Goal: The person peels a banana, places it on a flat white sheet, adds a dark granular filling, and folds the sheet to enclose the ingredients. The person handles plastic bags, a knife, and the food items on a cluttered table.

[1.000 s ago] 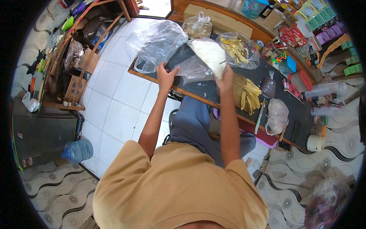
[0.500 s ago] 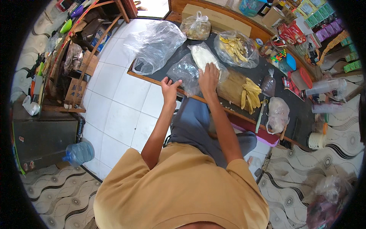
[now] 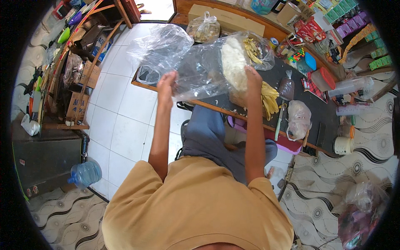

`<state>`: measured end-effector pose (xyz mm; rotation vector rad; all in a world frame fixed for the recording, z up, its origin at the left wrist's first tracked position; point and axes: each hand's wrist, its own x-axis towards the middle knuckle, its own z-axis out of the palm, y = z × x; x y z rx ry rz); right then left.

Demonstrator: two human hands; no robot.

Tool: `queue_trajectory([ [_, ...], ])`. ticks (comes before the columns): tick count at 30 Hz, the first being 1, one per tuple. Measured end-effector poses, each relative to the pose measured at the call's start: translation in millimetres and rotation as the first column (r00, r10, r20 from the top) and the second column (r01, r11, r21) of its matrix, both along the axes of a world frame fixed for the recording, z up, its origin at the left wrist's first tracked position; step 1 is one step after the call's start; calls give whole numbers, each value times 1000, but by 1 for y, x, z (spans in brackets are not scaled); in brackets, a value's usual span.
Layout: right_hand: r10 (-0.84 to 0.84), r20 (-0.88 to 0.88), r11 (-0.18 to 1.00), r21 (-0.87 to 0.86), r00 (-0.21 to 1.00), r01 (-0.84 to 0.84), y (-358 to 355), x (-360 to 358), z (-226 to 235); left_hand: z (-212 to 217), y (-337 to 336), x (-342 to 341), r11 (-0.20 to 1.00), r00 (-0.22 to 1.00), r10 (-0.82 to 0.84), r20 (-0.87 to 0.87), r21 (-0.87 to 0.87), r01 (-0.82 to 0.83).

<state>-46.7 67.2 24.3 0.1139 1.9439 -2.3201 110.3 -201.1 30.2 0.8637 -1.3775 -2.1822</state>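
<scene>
Blk table (image 3: 320, 109) ran under the work. Clear plastic bag (image 3: 200, 71) was stretched btwn both hands over its near edge, white contents (image 3: 233, 62) bunched at R end. L hand (image 3: 167, 83) gripped the bag's L edge; R hand (image 3: 253, 79) gripped it nr the contents. Best approach, prob.: even tension, film flat, no sharp tugs. Bag's mouth, contents' exact kind & finger placement: hard to make out.

left forearm (image 3: 159, 135) and right forearm (image 3: 255, 137) stretched forward, bare, roughly parallel, left hand (image 3: 167, 84) curled in a grip, right hand (image 3: 253, 81) also gripping, hands well apart
</scene>
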Motion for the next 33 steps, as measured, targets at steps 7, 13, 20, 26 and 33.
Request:
queue_trajectory([
  [7,207,141,914,-381,968,-140,-35,0,-11,115,-85,1,953,993,-40,-109,-304,5],
  [13,72,-13,997,-13,997,-72,-96,-7,-23,248,-51,-39,685,891,-411,-193,-710,163],
  [20,202,-123,937,-262,971,-229,-94,70,56,174,-12,-75,522,791,-585,181,-663,537],
  [26,385,-244,916,-18,890,-401,-84,71,120,172,14,-83,461,725,-649,231,-638,617],
  [33,285,-220,940,-127,933,-317,-88,47,119,179,-37,-85,709,878,-290,-382,-702,-71],
])
